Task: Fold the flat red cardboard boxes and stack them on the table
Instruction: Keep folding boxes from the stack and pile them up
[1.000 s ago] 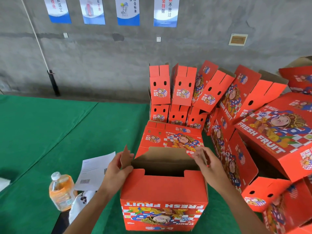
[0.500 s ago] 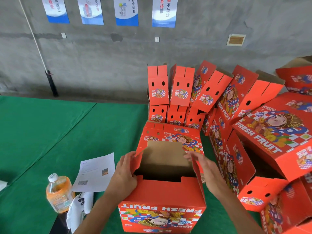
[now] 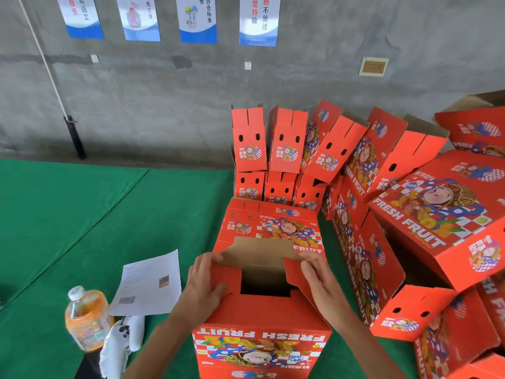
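A red "FRESH FRUIT" box (image 3: 262, 324) stands upright on the green table right in front of me, its top partly open over a dark inside. My left hand (image 3: 203, 285) lies on the left side flap, fingers over its far edge and thumb on its red face, pushing it inward. My right hand (image 3: 321, 285) presses the right side flap inward with fairly straight fingers. The brown far flap stands up between them. Behind it lies a pile of flat red boxes (image 3: 270, 225).
Folded red boxes (image 3: 289, 149) stand stacked against the grey wall, and more lean and lie at the right (image 3: 442, 214). On the green table (image 3: 82, 220) at the left are a paper sheet (image 3: 149, 283), an orange drink bottle (image 3: 86, 318) and a white cloth (image 3: 120, 343).
Both hands have swung the two side flaps from upright down and inward over the box opening. The far brown flap has tipped up between them.
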A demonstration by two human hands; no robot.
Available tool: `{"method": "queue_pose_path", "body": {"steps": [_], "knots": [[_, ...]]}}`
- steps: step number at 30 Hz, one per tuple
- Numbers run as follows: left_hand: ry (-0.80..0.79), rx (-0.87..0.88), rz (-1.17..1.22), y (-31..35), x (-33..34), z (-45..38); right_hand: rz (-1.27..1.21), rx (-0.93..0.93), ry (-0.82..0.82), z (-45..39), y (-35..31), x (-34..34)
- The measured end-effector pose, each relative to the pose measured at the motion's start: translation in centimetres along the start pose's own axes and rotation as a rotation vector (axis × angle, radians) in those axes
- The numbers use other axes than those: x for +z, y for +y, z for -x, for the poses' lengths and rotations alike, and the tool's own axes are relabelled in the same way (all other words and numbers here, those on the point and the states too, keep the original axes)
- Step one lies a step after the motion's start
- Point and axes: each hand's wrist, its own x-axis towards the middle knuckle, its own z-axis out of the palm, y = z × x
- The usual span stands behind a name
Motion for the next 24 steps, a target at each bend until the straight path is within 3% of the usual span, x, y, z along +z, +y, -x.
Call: {"method": "queue_pose_path", "body": {"steps": [3,6,9,12,14,16,19,24], "knots": [[0.002,-0.047,0.066,-0.4,0.3,-0.2,-0.015,0.015,0.005,0.2,0.2,-0.1],[-0.009,-0.037,0.11,-1.0,0.1,0.2,0.077,0.046,-0.102,0.2,0.7,0.0],[-0.023,-0.037,0.171,-0.8,0.3,-0.2,0.169,-0.041,-0.123,-0.3,1.7,0.0],[-0.178,-0.202,0.362,-0.7,0.1,-0.2,0.105,0.01,-0.23,-1.4,0.2,0.1],[-0.21,-0.198,0.256,-0.8,-0.1,-0.4,0.067,0.093,-0.274,-1.9,-0.1,0.1],[-0.237,-0.181,0.061,-0.9,0.1,-0.7,0.27,-0.022,-0.287,-1.0,0.7,-0.2],[-0.262,-0.182,-0.16,-0.6,0.5,-0.8,0.446,-0.003,-0.353,-0.8,0.8,-0.3],[-0.198,-0.171,-0.449,0.2,1.4,-1.9,0.675,-0.013,-0.28,-2.1,0.0,1.0]]}}
